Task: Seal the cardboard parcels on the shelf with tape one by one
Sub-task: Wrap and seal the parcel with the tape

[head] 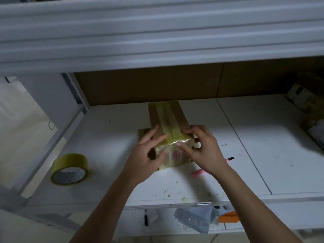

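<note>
— While my left hand (149, 151) lies flat-fingered on the parcel (169, 135), mid-shelf (108, 137), where should I press?

— Rub from the seam outward; my right hand (199, 148) pinches the tape strip (172, 137) down over the parcel's near edge.

— What's unclear?

— Left of the parcel the tape roll (69, 170) shows plainly; right of it my wrist hides most of a pink cutter (199, 173), and the boxes (305, 102) beyond are dim.

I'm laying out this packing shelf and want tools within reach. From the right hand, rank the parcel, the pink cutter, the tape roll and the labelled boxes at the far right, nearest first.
Measured from the right hand in the head view:
1. Parcel: under its fingers, centre of the shelf.
2. Pink cutter: just beneath the wrist, on the near side.
3. Labelled boxes and tape roll: far right and far left, too close to call.
</note>
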Tool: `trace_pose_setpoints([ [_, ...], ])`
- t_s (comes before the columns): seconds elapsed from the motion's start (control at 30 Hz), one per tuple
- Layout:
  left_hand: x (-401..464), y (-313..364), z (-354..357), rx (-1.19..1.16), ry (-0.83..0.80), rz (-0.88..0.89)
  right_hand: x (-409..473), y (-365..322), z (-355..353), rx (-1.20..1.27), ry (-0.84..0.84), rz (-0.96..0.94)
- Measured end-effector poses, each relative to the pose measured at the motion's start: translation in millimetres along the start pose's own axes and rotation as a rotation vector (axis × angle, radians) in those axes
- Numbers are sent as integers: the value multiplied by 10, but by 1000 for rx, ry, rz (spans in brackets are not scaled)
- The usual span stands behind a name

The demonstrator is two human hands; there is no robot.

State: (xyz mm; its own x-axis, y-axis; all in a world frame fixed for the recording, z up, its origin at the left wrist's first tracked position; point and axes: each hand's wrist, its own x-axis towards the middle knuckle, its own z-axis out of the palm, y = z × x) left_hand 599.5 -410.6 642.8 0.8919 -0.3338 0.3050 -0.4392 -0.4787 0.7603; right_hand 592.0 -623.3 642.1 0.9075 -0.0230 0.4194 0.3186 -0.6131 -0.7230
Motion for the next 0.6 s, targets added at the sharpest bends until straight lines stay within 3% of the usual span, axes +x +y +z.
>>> trace_pose_setpoints([
  [0.37, 109, -97, 218, 45, 221, 65, 44, 0, 149, -268, 123, -137],
  [0.6, 155, -84, 118, -73, 114, 3, 83, 48, 68, -144, 41, -77],
])
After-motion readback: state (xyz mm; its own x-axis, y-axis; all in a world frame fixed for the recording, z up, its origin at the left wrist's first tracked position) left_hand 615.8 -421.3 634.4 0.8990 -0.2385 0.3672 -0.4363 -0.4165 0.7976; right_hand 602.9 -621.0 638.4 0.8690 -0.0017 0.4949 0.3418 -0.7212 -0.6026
